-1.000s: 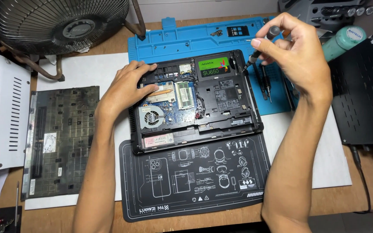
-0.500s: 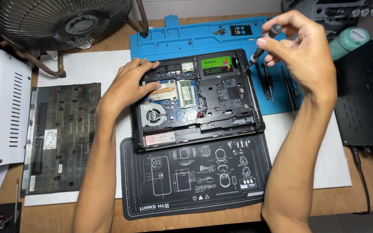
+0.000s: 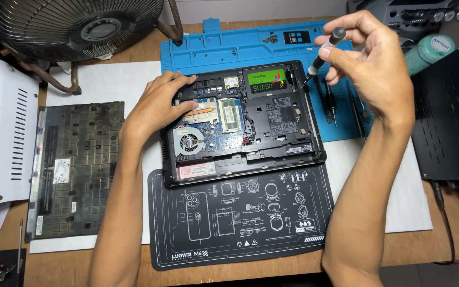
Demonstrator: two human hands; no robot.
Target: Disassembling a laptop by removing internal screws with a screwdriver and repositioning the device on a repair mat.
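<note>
So, laptop (image 3: 243, 125): it lies upside down with its bottom cover off, in the middle of the counter (image 3: 442, 223), partly on a black mat (image 3: 240, 223) and partly on a blue mat (image 3: 224, 48).
Inside: a small round fan (image 3: 188, 142) and a flat drive with a green label (image 3: 266, 81) show.
Left hand (image 3: 158, 109): flat on the laptop's left top corner, grip loose, holding nothing.
Right hand (image 3: 370, 66): grip tight on a thin screwdriver (image 3: 322, 50), tip down at the laptop's right top corner.
Nearby: the dark bottom cover (image 3: 75, 170) lies to the left, well apart.
Farther out: a big fan (image 3: 75, 26) stands at the back left, a black box (image 3: 450, 111) on the right.
</note>
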